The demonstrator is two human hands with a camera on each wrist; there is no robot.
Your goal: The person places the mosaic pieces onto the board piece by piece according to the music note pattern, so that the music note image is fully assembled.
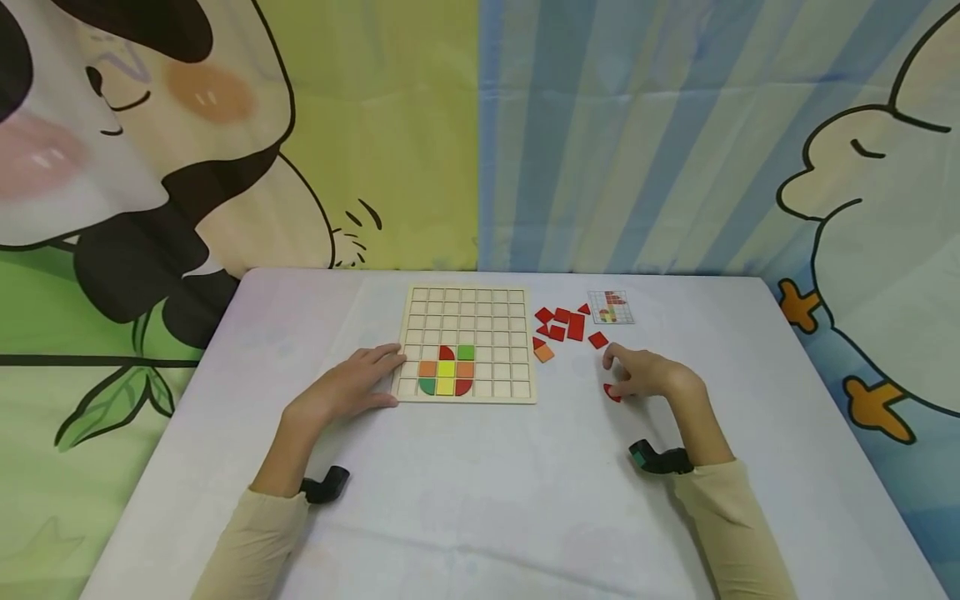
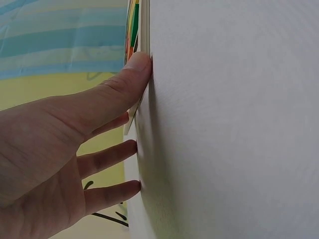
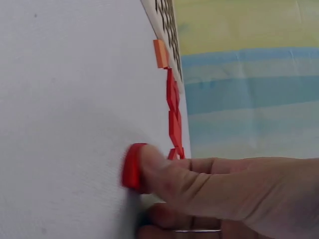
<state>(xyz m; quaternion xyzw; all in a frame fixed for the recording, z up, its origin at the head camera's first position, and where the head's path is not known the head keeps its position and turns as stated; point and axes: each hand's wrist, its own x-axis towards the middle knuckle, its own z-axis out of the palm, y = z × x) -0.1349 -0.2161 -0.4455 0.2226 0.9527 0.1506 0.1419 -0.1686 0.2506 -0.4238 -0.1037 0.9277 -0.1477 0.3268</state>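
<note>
A wooden grid board (image 1: 504, 333) lies on the table, with red, green, orange and yellow pieces (image 1: 446, 377) set in its lower left squares. At the board's left edge is my left hand (image 1: 341, 387); in the left wrist view its thumb (image 2: 124, 82) touches the edge and the fingers extend loosely. To the right of the board, my right hand (image 1: 647, 372) pinches a red piece (image 1: 612, 392) with a curved side. The right wrist view shows the thumb against this red piece (image 3: 132, 167); the opposing fingertip is mostly hidden.
Several loose red pieces (image 1: 575, 327) and an orange square (image 1: 543, 353) lie between the board and my right hand. Behind them is a small printed pattern card (image 1: 611, 307). Cartoon-printed curtains (image 1: 600, 133) stand behind the white table (image 1: 480, 500).
</note>
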